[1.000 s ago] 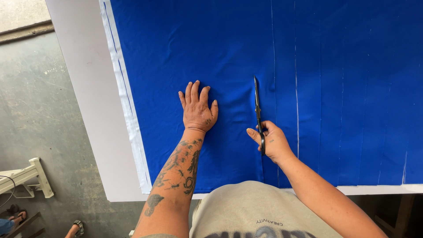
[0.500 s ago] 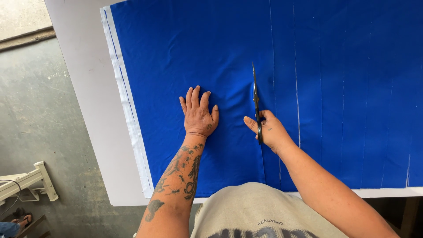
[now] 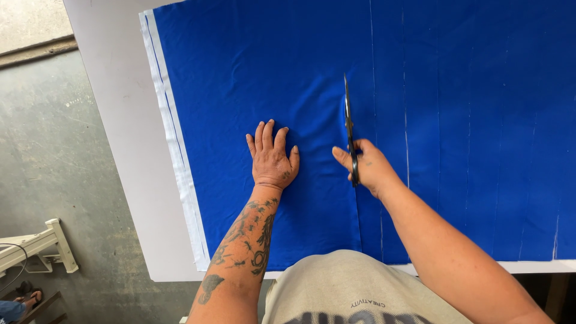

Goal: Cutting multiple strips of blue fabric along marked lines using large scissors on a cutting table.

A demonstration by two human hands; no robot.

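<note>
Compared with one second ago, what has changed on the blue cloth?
The right hand has pushed the scissors farther up the blue fabric, away from the person, along the cut line. The left hand also slid slightly forward, still pressed flat. The fabric stays spread on the white table.

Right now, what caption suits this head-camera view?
Left hand flat on blue cloth; right hand holds dark metal scissors on white table.

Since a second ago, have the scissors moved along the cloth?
Yes. The scissors in the right hand have advanced away from the person, farther from the near edge of the blue cloth. The left hand lies flat beside them.
</note>
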